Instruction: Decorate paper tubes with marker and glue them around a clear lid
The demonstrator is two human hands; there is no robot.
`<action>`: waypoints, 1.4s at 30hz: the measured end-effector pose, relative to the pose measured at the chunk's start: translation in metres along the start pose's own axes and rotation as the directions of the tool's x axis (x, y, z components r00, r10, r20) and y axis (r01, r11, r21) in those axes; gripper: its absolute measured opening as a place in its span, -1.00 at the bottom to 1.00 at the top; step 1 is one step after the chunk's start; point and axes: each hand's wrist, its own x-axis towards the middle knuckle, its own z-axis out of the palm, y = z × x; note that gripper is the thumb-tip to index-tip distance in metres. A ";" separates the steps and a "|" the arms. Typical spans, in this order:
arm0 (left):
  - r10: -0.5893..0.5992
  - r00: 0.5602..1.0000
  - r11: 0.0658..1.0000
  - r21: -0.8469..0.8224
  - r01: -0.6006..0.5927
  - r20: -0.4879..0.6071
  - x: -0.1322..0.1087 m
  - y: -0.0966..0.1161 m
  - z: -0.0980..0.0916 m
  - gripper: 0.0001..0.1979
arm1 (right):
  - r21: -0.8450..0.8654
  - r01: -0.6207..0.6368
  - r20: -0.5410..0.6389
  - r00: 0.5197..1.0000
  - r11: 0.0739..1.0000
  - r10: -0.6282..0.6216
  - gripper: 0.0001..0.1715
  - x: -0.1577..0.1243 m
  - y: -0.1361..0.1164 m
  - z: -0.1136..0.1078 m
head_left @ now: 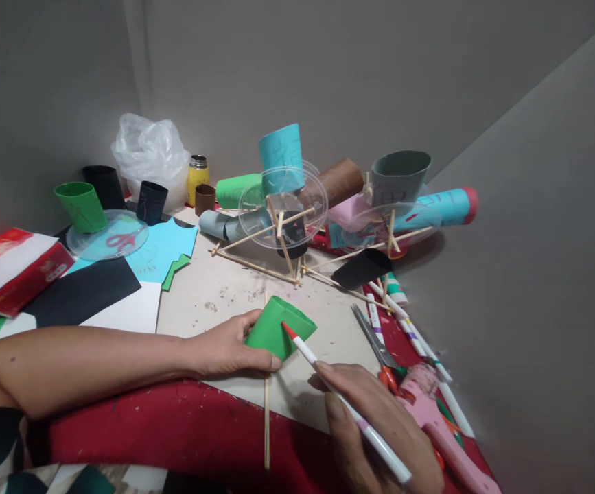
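My left hand pinches a small green paper cup lying on its side on the beige board. My right hand grips a white marker with a red tip, and the tip touches the green cup's wall. A thin wooden stick lies under the cup, running toward me. Behind stands a frame of wooden sticks carrying clear plastic lids and coloured paper cups.
Scissors with red handles, a pink glue gun and several markers lie at the right. Coloured paper sheets, a red tissue box, cups, a yellow jar and a plastic bag crowd the left and back. Grey walls enclose the corner.
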 end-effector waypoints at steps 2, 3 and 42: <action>-0.008 1.000 1.000 -0.001 0.008 0.004 0.000 0.001 0.000 -0.34 | -0.001 -0.005 -0.014 1.000 1.000 0.005 -0.47 0.001 0.000 0.001; -0.012 1.000 1.000 -0.005 0.012 0.006 0.000 0.001 0.000 -0.35 | 0.001 -0.004 -0.017 1.000 1.000 0.004 -0.48 0.002 0.000 0.001; -0.030 0.999 0.999 -0.012 0.030 0.011 0.001 -0.002 -0.001 -0.38 | 0.039 0.012 -0.010 1.000 0.999 -0.012 -0.54 -0.001 0.000 0.000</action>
